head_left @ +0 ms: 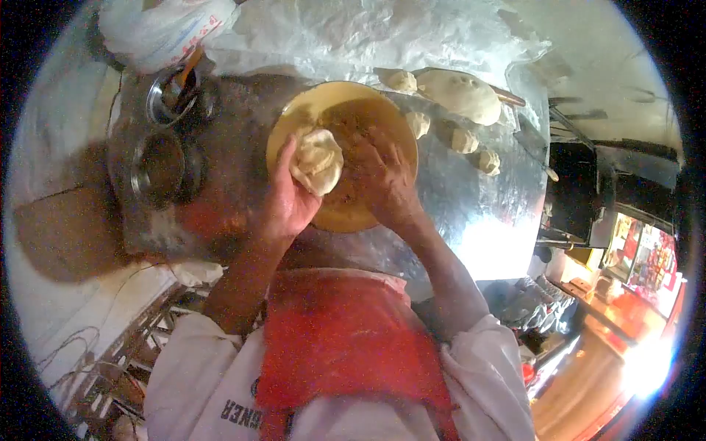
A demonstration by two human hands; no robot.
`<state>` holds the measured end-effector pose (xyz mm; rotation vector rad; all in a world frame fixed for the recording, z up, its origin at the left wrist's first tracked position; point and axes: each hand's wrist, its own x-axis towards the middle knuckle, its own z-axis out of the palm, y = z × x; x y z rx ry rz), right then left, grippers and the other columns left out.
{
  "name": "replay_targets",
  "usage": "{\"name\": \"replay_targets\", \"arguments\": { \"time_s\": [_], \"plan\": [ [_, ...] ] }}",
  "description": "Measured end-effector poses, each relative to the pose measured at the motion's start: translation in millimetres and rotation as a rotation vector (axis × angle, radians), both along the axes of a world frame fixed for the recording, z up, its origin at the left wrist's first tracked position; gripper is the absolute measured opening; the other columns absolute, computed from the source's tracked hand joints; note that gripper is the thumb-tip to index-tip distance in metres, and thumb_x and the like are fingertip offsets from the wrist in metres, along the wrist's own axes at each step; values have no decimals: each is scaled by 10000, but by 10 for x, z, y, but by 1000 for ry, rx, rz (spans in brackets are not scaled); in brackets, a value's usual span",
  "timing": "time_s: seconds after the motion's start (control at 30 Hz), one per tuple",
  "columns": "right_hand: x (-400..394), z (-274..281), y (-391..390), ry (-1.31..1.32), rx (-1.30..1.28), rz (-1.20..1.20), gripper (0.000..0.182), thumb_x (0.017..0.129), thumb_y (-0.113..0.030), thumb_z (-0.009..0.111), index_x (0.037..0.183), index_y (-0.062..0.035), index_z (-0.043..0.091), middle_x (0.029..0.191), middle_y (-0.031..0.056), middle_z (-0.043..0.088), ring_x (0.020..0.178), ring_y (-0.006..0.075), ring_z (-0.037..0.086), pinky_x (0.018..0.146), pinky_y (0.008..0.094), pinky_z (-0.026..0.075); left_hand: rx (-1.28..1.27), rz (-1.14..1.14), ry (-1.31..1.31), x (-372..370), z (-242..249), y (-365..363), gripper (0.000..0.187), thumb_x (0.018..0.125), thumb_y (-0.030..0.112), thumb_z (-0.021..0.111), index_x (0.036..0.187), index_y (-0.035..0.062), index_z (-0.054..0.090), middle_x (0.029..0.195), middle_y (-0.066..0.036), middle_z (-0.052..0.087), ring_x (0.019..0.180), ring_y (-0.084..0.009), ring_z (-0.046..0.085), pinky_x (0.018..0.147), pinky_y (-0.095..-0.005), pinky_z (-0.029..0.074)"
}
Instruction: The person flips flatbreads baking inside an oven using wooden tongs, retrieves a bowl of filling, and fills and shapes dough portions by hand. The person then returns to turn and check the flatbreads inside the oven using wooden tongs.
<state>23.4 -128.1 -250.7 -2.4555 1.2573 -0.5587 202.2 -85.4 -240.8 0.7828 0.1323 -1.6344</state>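
Observation:
My left hand [285,206] cups a piece of dough [318,162], its thumb up along the left side and the palm underneath. The dough is pale, with a folded, uneven rim, and is held over the left part of a wide yellow bowl [323,94]. Brownish filling [340,121] covers the inside of that bowl. My right hand [391,180] reaches into the right part of the bowl, fingers stretched apart over the filling. Whether any filling sticks to the fingertips cannot be made out.
Several small dough lumps [464,140] and a larger dough mass [460,95] lie right of the bowl on the metal table [448,198]. At left stand metal containers [158,169]. A white plastic bag [165,33] sits at the back left.

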Motion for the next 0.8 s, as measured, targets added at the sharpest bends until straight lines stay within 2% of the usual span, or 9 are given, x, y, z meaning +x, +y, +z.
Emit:
{"name": "replay_targets", "arguments": {
  "time_s": [0.1,0.13,0.17,0.23,0.33,0.47,0.63,0.7,0.8],
  "plan": [
    [8,-59,-42,-299,185,-17,602,798,-180,689,1362,-107,489,1394,156,477,1254,379,461,1041,478,384,72,-9,52,56,-192,-45,413,979,331,545,1272,42,508,1182,-89,617,1066,-216,622,927,-347,530],
    [33,-4,-24,-325,83,94,563,807,-257,665,1335,-122,525,1364,141,507,1219,358,498,1023,499,391,64,-58,28,67,-185,-65,386,989,306,528,1260,31,516,1155,-90,625,1026,-205,634,879,-329,546],
    [62,-31,-22,-327,92,85,563,807,-257,665,1335,-122,525,1364,141,507,1219,358,498,1023,499,391,75,-65,27,71,-191,-67,386,989,306,528,1260,31,516,1155,-90,625,1026,-205,634,879,-329,546],
    [94,-82,-73,-171,-81,411,508,818,-292,635,1296,-138,567,1309,136,540,1174,326,535,994,495,419,83,-138,229,57,-208,-76,353,984,248,532,1248,14,522,1126,-92,631,978,-188,641,833,-319,561],
    [46,-85,-212,-204,-126,394,398,789,-262,645,1168,-141,635,1210,131,586,1077,287,565,912,472,435,66,-160,29,-72,-144,-158,354,983,221,518,1282,32,507,1120,-79,630,965,-167,638,808,-328,565],
    [88,-78,-317,-309,-135,230,287,768,-208,671,1038,-110,665,1146,149,602,1014,314,563,834,451,439,16,-280,-344,-201,33,-217,348,999,239,477,1297,60,508,1175,-75,609,1015,-166,625,856,-322,544],
    [255,5,-300,-785,235,-127,324,739,-77,756,1030,-30,622,1193,175,570,1113,382,521,942,441,441,47,-253,0,-218,30,-99,398,976,300,527,1287,53,506,1184,-63,592,1063,-169,591,940,-347,474],
    [251,89,-265,-780,185,-91,303,773,-60,725,1047,-21,602,1174,176,570,1084,363,554,916,413,469,-196,-351,-528,-290,6,-8,452,945,347,579,1269,39,510,1135,-49,600,1016,-143,582,883,-323,475],
    [342,199,-140,-1024,467,-234,259,836,-48,686,1074,-12,591,1063,114,605,988,231,610,874,345,500,-188,-262,-588,-352,97,49,409,932,326,594,1216,34,550,1081,-31,612,956,-124,585,818,-297,479]
  ]
}}
